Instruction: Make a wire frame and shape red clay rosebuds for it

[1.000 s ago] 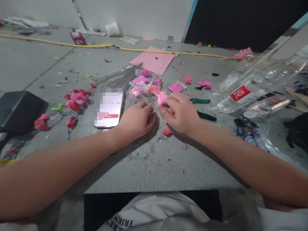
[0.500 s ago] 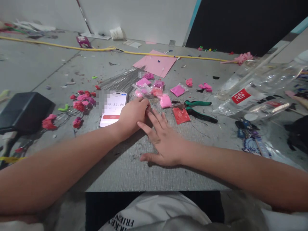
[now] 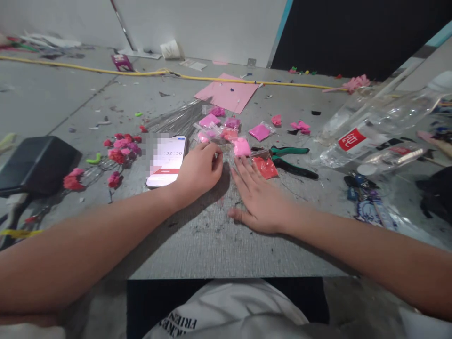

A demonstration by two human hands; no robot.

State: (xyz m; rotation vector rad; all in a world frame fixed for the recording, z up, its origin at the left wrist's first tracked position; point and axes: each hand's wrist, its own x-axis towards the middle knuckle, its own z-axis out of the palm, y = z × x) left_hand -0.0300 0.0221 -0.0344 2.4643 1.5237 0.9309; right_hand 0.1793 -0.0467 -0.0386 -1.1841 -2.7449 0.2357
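My left hand point(image 3: 199, 172) rests on the grey table point(image 3: 212, 245) beside a phone point(image 3: 165, 160) with a timer on its screen. Its fingers are curled in a pinch, and what they hold is too small to make out. My right hand point(image 3: 259, 197) lies flat on the table, palm down, fingers stretched out. Just beyond its fingertips lie a small bag of red pieces point(image 3: 265, 167) and a small bag of pink pieces point(image 3: 242, 147). Green-handled pliers point(image 3: 291, 162) lie to the right of the red bag.
More small bags of pink pieces point(image 3: 259, 132) and a pink sheet point(image 3: 228, 93) lie further back. Small red and pink flowers point(image 3: 118, 150) sit left of the phone, next to a black box point(image 3: 33, 162). A clear plastic bottle point(image 3: 374, 125) and keys point(image 3: 363, 195) lie at right.
My right hand let go of the pink bag, drew back toward me and flattened on the table, then slid a little to the right. My left hand stayed beside the phone.
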